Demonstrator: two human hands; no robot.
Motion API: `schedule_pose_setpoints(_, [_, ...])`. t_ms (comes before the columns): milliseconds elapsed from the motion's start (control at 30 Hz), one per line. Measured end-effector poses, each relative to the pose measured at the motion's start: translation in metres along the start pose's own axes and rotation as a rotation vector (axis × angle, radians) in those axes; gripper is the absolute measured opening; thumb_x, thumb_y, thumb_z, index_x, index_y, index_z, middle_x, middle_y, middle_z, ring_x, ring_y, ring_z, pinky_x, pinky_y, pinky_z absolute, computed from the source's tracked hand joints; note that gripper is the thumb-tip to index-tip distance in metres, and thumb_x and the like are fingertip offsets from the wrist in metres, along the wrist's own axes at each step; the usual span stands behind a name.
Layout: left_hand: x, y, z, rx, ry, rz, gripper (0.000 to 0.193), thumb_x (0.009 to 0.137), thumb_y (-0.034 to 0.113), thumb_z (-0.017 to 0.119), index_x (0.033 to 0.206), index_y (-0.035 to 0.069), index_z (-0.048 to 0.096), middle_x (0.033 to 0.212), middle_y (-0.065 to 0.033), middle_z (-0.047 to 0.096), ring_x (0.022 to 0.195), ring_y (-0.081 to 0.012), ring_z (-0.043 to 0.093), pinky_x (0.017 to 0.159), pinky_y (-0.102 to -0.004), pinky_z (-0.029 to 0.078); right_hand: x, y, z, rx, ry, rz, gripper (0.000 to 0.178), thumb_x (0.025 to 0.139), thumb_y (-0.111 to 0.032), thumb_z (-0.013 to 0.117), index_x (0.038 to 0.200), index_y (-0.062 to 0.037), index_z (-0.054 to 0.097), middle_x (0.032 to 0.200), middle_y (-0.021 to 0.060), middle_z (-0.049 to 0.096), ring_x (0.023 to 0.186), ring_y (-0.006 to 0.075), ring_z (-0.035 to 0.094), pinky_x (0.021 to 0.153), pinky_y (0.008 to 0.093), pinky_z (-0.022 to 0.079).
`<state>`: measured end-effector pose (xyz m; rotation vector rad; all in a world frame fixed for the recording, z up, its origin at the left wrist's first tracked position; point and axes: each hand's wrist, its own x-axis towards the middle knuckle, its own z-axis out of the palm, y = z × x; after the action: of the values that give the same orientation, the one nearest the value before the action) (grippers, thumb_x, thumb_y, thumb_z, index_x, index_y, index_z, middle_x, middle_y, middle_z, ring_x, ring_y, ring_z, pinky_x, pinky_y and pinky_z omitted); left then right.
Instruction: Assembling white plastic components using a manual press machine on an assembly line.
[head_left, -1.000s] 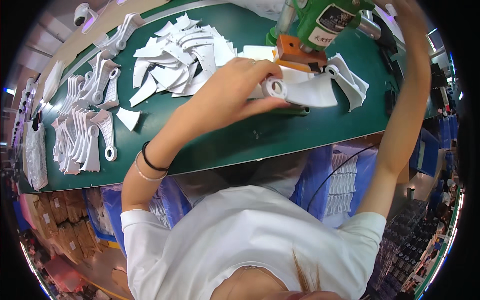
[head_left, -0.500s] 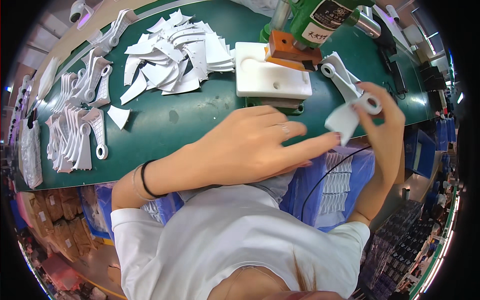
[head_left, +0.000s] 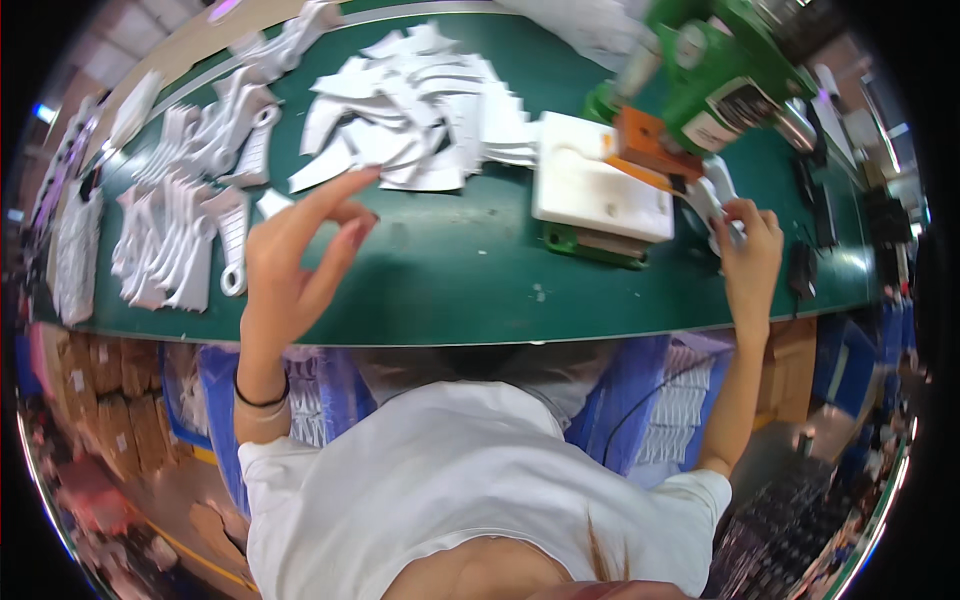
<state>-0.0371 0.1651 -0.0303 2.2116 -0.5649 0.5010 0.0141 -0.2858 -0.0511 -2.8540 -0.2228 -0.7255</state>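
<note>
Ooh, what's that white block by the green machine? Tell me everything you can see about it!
The white block is thick and boxy with rounded corners, and looks like smooth plastic. Its top has a shallow rounded hollow and, toward the near edge, a small hole. It lies flat on a base with green parts. An orange piece overhangs its far right side; I can't tell whether they touch. The left hand and right hand are both off it.
</note>
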Motion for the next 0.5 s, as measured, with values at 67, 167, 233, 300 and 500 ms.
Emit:
schedule_pose_setpoints(67, [0.005, -0.018, -0.014, 0.089, 0.047, -0.045, 0.034, 0.09, 0.005, 0.065, 0.124, 0.005, 0.066, 0.08, -0.0101, 0.07, 0.07, -0.0216, 0.067, 0.067, -0.0304, 0.052, -0.004, 0.007, -0.005, -0.066, 0.019, -0.02, 0.02, 0.082, -0.008, 0.072, 0.102, -0.0073, 0.066, 0.089, 0.0097, 0.063, 0.089, 0.0315, 0.057, 0.08, 0.0426, 0.045])
schedule_pose_setpoints(167, [0.019, -0.04, -0.044, 0.337, 0.007, -0.11, 0.03, 0.094, 0.014, 0.065, 0.123, 0.006, 0.065, 0.095, -0.0132, 0.071, 0.086, -0.0246, 0.068, 0.08, -0.0333, 0.051, -0.007, 0.01, -0.012, -0.149, 0.038, -0.054, 0.024, 0.082, -0.007, 0.071, 0.105, -0.0059, 0.067, 0.091, 0.0096, 0.064, 0.092, 0.0312, 0.057, 0.082, 0.0427, 0.045])
schedule_pose_setpoints(233, [0.03, -0.067, -0.066, 0.577, -0.044, -0.104, 0.029, 0.096, 0.021, 0.062, 0.121, 0.006, 0.066, 0.107, -0.0154, 0.07, 0.096, -0.0307, 0.066, 0.086, -0.0375, 0.05, -0.009, -0.015, -0.023, -0.15, 0.164, -0.123, 0.026, 0.082, -0.004, 0.071, 0.108, -0.0038, 0.067, 0.093, 0.0101, 0.066, 0.087, 0.0313, 0.058, 0.078, 0.0427, 0.046])
schedule_pose_setpoints(300, [0.044, -0.097, -0.082, 0.705, -0.056, -0.045, 0.031, 0.097, 0.027, 0.061, 0.119, 0.006, 0.067, 0.116, -0.0175, 0.067, 0.104, -0.0345, 0.063, 0.091, -0.0413, 0.048, -0.012, -0.051, -0.03, -0.035, 0.285, -0.189, 0.027, 0.082, -0.001, 0.07, 0.108, -0.0021, 0.066, 0.095, 0.0115, 0.067, 0.087, 0.0309, 0.061, 0.078, 0.0424, 0.048])
schedule_pose_setpoints(500, [0.133, -0.207, -0.08, 0.816, -0.162, -0.145, 0.034, 0.09, 0.033, 0.067, 0.108, 0.004, 0.072, 0.105, -0.0181, 0.071, 0.099, -0.0385, 0.066, 0.09, -0.0458, 0.051, 0.044, -0.207, -0.021, 0.283, 0.152, -0.819, 0.024, 0.082, -0.006, 0.071, 0.105, -0.005, 0.067, 0.097, 0.0101, 0.067, 0.089, 0.031, 0.064, 0.076, 0.0405, 0.053])
